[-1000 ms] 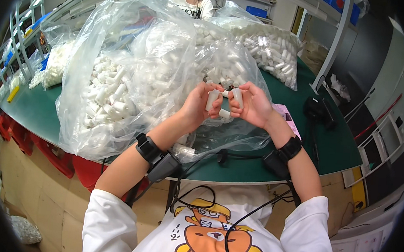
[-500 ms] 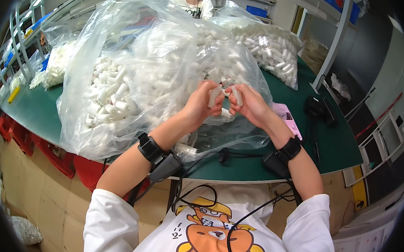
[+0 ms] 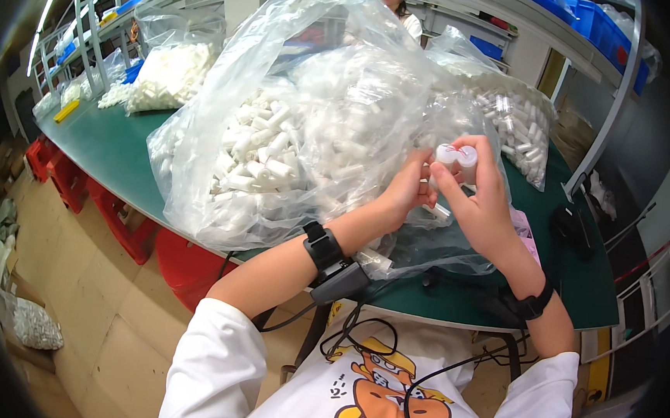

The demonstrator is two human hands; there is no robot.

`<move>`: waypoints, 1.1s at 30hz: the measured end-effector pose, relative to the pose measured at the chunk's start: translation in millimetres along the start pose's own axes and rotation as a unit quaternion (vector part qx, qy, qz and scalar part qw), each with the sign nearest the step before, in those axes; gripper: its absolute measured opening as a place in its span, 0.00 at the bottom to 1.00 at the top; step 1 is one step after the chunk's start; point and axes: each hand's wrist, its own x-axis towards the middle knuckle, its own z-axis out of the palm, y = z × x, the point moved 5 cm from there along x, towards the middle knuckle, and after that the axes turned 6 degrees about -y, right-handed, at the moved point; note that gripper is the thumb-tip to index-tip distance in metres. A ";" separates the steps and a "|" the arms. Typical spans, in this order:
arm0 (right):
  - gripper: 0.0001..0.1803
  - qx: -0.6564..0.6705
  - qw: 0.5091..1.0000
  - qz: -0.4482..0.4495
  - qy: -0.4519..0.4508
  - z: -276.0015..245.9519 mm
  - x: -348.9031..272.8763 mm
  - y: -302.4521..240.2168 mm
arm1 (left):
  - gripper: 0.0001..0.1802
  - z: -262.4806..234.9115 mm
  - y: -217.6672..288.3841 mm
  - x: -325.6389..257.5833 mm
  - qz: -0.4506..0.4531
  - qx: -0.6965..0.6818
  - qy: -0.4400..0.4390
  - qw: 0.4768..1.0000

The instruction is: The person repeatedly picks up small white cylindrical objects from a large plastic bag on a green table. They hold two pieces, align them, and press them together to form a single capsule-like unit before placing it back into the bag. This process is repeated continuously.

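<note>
White cylinders (image 3: 467,158), a pair, are sitting side by side in the right hand (image 3: 481,211), and that grip is closing thumb and fingers around them! Thin red lines are showing across their round ends. Over comes the view to the left hand (image 3: 406,187): its fingers are curling just beside the pair, but whether that grip is holding anything, I cannot tell. Behind, a big clear bag (image 3: 189,187) of white pieces is slumping over the green worktop (image 3: 117,164), and a pink sheet (image 3: 525,236) is lying right of the right wrist.
</note>
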 end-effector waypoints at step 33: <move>0.18 -0.250 0.889 0.047 -0.382 -7.1 30.1 135.4 | 0.24 -3.1 -20.5 -3.4 -0.101 0.448 -0.091 0.883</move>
